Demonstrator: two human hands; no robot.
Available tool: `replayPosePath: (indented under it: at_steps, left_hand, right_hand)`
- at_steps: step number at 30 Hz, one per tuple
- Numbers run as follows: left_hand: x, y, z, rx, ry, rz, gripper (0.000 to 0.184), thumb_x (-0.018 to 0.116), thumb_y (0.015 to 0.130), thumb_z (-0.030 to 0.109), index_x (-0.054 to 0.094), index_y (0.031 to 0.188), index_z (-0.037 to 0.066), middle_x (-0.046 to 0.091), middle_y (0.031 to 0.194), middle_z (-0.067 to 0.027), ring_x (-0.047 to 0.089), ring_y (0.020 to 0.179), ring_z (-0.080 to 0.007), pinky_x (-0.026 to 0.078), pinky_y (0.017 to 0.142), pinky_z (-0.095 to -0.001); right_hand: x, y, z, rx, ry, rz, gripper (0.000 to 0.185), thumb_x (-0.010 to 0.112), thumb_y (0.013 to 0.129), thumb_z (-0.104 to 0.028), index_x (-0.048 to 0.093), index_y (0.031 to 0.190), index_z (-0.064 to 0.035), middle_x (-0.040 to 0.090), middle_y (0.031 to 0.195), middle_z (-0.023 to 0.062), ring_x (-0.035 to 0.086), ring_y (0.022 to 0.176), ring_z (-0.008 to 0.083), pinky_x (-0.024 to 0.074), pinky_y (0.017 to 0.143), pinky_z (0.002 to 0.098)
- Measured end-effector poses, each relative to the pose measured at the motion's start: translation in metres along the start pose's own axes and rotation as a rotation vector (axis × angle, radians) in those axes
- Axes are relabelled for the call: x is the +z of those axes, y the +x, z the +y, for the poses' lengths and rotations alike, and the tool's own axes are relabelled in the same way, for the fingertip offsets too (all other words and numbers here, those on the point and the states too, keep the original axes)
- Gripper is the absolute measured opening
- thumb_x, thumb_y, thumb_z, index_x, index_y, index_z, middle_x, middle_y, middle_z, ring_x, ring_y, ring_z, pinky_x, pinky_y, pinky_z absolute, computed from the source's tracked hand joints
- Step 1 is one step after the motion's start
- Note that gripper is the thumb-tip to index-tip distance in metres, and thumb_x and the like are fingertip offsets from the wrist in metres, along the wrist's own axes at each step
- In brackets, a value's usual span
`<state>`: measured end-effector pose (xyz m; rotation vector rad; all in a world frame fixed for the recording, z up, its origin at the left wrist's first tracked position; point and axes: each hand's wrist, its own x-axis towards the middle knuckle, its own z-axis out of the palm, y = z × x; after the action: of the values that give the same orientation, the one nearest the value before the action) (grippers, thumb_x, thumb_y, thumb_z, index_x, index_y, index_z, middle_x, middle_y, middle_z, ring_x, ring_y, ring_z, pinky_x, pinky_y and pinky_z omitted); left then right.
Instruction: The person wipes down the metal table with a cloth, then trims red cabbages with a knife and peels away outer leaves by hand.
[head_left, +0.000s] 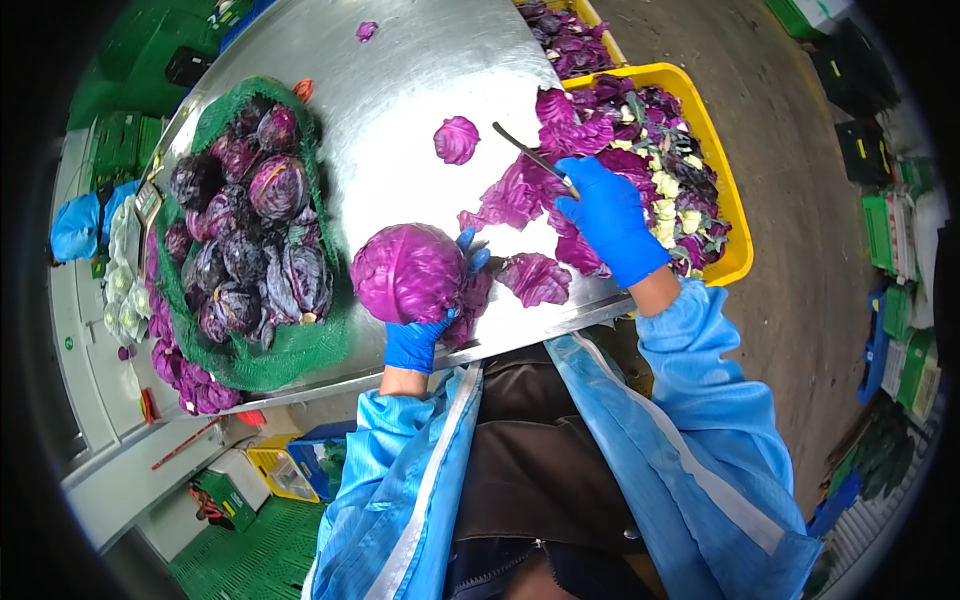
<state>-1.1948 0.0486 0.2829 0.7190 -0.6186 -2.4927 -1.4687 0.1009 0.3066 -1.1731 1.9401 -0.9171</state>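
A round red cabbage [408, 273] rests in my left hand [418, 342], whose blue-gloved fingers wrap round its right side and underside, near the table's front edge. My right hand [607, 215], also in a blue glove, is closed round a knife [533, 158] with its dark blade pointing up and left over the steel table [400, 120]. Loose purple leaves [515, 195] lie beneath and beside the knife. One torn leaf [535, 279] sits between my hands, and a small leaf piece [456, 140] lies above the cabbage.
On the left, a green net bag [270, 365] holds several dark cabbages [278, 188]. A yellow bin [735, 215] of purple and pale trimmings stands at the table's right edge, with another yellow bin [597, 22] beyond. Purple cabbages [195, 375] lie at the table's left edge.
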Motion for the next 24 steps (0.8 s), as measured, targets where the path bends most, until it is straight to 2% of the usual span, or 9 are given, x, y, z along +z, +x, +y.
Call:
replayPosePath:
  at_steps: [3, 6, 8, 9, 11, 12, 15, 19, 24]
  left_hand:
    - [-0.007, -0.01, -0.003, 0.077, -0.57, 0.082, 0.053, 0.029, 0.102, 0.034, 0.021, 0.147, 0.006, 0.026, 0.151, -0.0219, 0.029, 0.138, -0.0383, 0.026, 0.116, -0.0511]
    - [-0.047, -0.027, -0.009, 0.193, 0.003, 0.209, 0.057, 0.037, 0.099, 0.04, 0.027, 0.145, 0.009, 0.037, 0.146, -0.017, 0.037, 0.135, -0.0299, 0.032, 0.113, -0.0462]
    - [-0.103, -0.048, -0.019, 0.409, 1.305, 0.472, 0.058, 0.055, 0.09, 0.042, 0.044, 0.136, 0.008, 0.053, 0.132, -0.0138, 0.052, 0.12, -0.0262, 0.044, 0.103, -0.0407]
    - [-0.103, -0.049, -0.009, 0.418, 1.301, 0.488, 0.058, 0.055, 0.09, 0.042, 0.044, 0.136, 0.008, 0.053, 0.132, -0.0138, 0.052, 0.12, -0.0262, 0.044, 0.103, -0.0407]
    - [-0.076, -0.052, 0.022, 0.436, -0.216, -0.052, 0.043, 0.05, 0.092, 0.027, 0.052, 0.129, 0.005, 0.059, 0.124, -0.0149, 0.058, 0.113, -0.0245, 0.046, 0.099, -0.0386]
    - [-0.026, -0.055, 0.032, 0.381, -0.056, 0.457, 0.045, 0.058, 0.086, 0.029, 0.056, 0.122, 0.003, 0.063, 0.115, -0.0132, 0.063, 0.102, -0.0234, 0.047, 0.097, -0.0377]
    - [-0.043, -0.046, 0.028, 0.454, 0.081, 0.564, 0.052, 0.061, 0.084, 0.035, 0.056, 0.122, 0.002, 0.063, 0.116, -0.0137, 0.062, 0.103, -0.0249, 0.048, 0.096, -0.0385]
    - [-0.053, -0.053, 0.039, 0.583, 0.195, 0.635, 0.054, 0.064, 0.081, 0.032, 0.055, 0.124, -0.001, 0.062, 0.116, -0.0142, 0.062, 0.103, -0.0253, 0.047, 0.096, -0.0381]
    - [-0.065, -0.07, 0.064, 0.688, 0.423, 0.653, 0.055, 0.067, 0.076, 0.023, 0.056, 0.123, -0.003, 0.062, 0.115, -0.0136, 0.06, 0.103, -0.0244, 0.046, 0.096, -0.0357]
  right_hand:
    - [0.017, -0.006, -0.021, -0.308, -0.043, 0.107, 0.057, 0.072, 0.081, -0.018, 0.05, 0.133, -0.0082, 0.052, 0.131, 0.0206, 0.062, 0.103, 0.0298, 0.0519, 0.085, 0.0355]
    - [0.07, -0.002, 0.021, -0.07, 0.348, -0.171, 0.065, 0.074, 0.081, -0.028, 0.047, 0.135, -0.0041, 0.057, 0.124, 0.0233, 0.06, 0.109, 0.0329, 0.0475, 0.094, 0.0353]
    - [0.074, 0.001, 0.045, 0.011, 0.258, -0.111, 0.061, 0.074, 0.081, -0.028, 0.051, 0.131, -0.0017, 0.062, 0.118, 0.0223, 0.062, 0.104, 0.0326, 0.0488, 0.09, 0.035]
    - [0.063, -0.002, 0.031, -0.027, 0.103, -0.043, 0.058, 0.074, 0.081, -0.028, 0.053, 0.128, -0.0009, 0.064, 0.114, 0.0215, 0.064, 0.101, 0.0321, 0.0496, 0.088, 0.0349]
    - [0.055, -0.012, -0.019, 0.084, 0.143, -0.113, 0.053, 0.074, 0.082, -0.028, 0.057, 0.124, -0.0006, 0.067, 0.107, 0.018, 0.066, 0.094, 0.029, 0.051, 0.083, 0.0356]
    - [0.059, -0.021, -0.047, 0.028, 0.387, -0.214, 0.053, 0.074, 0.081, -0.03, 0.057, 0.124, -0.0012, 0.066, 0.106, 0.0174, 0.066, 0.093, 0.028, 0.0514, 0.081, 0.036]
    - [0.094, -0.045, -0.094, -0.252, 0.408, -0.235, 0.056, 0.076, 0.079, -0.034, 0.058, 0.123, -0.0025, 0.064, 0.104, 0.0168, 0.065, 0.091, 0.0269, 0.0516, 0.078, 0.0367]
    - [0.138, -0.053, -0.095, -0.177, 0.365, -0.083, 0.043, 0.078, 0.08, -0.025, 0.061, 0.112, -0.0032, 0.066, 0.106, 0.0091, 0.058, 0.098, 0.0124, 0.0487, 0.084, 0.0313]
    - [0.147, -0.057, -0.139, -0.04, 0.361, -0.176, 0.03, 0.077, 0.079, -0.016, 0.058, 0.098, -0.0012, 0.061, 0.071, 0.0036, 0.055, 0.055, 0.0073, 0.0452, 0.049, 0.0238]
